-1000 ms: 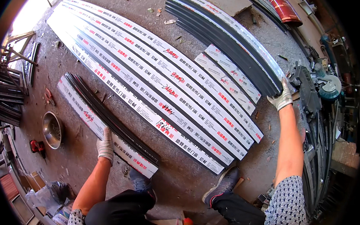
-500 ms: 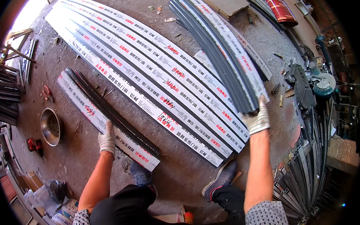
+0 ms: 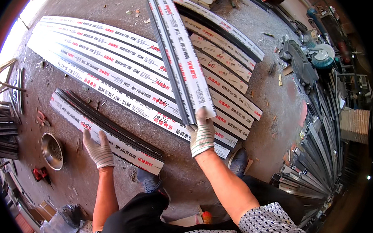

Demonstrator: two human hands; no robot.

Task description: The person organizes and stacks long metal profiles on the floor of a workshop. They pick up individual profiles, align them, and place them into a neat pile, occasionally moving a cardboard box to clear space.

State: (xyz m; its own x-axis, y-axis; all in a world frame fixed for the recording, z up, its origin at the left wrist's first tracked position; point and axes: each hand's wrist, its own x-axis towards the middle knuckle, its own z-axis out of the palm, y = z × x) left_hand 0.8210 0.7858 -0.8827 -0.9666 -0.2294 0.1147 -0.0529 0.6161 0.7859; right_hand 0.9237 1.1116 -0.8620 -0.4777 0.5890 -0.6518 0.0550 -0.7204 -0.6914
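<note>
My right hand, in a striped work glove, grips the near end of a long bundle of dark metal profiles faced with white printed film. The bundle slants away from me across a row of similar film-covered profiles laid side by side on the floor. My left hand, gloved too, has its thumb and fingers spread over a shorter bundle of profiles. It appears to hold nothing; whether it touches that bundle I cannot tell.
At left are a metal bowl of small pieces, a red power drill and red-handled pliers. A cut-off saw stands at the far right, above a large pile of loose profiles. My shoes are close to the profiles.
My right hand has swung the long bundle leftward across the row, uncovering more profiles at right. My left hand has loosened from the shorter bundle and moved left, fingers spreading. The view has shifted.
</note>
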